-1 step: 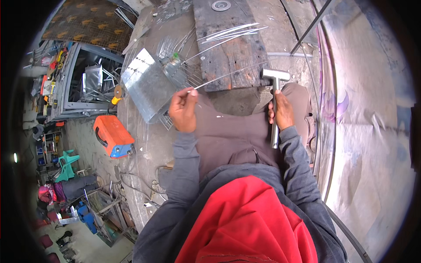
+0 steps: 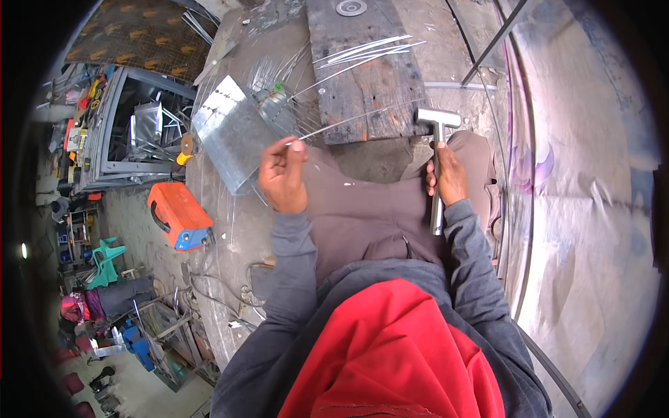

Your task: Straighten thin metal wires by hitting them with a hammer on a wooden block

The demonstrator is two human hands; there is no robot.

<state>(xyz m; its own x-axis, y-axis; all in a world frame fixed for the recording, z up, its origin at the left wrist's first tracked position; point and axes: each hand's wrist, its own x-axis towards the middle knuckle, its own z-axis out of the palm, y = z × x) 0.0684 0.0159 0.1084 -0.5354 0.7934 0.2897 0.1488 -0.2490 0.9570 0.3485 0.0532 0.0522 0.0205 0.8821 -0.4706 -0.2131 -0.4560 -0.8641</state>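
Observation:
My left hand (image 2: 283,180) pinches the near end of a thin metal rod (image 2: 348,120) between thumb and fingertips. The rod slants up to the right, its far part over a scorched wooden board (image 2: 369,83). My right hand (image 2: 450,174), near my right knee, is wrapped round the handle of a metal hammer (image 2: 439,118), head pointing away from me. On the board lie several pale thin rods (image 2: 369,53). Left of the board, a bent sheet of shiny metal (image 2: 230,143) rests on the ground by more thin wires.
An orange and blue machine (image 2: 180,216) with cables stands at the left. Behind it is a metal frame (image 2: 143,167) full of scrap. A grey disc (image 2: 350,8) sits on the board's far end. A large pale sheet (image 2: 571,230) hangs or lies along the right, beside long metal bars.
My left hand has shifted slightly left, drawing the rod's near end with it. My right hand and the hammer have stayed in place.

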